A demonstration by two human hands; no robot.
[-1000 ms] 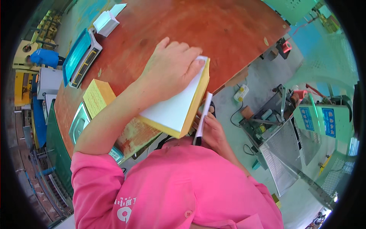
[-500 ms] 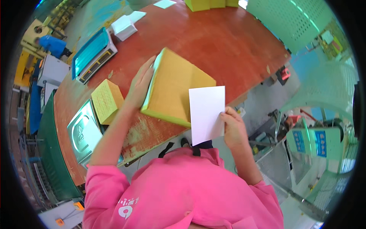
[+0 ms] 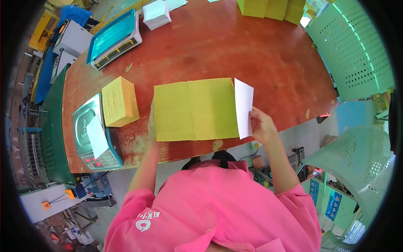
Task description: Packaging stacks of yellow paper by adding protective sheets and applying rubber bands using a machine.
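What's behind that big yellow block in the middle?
Part of the left hand shows along the left edge of the yellow block; the rest of that hand is hidden. Red tabletop shows beyond it, but whatever lies directly behind is covered.

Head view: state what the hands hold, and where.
The right hand holds white paper by its right edge. The left hand, mostly hidden, is at the left side of the yellow block; its grip cannot be told.

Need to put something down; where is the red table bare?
Widest: between the central yellow bundle and the yellow stacks at the far edge. Also on the table, right of the hand-held white sheet. Crowded: the left, with teal-trayed scale, silver-topped scale, yellow block and paper stack.
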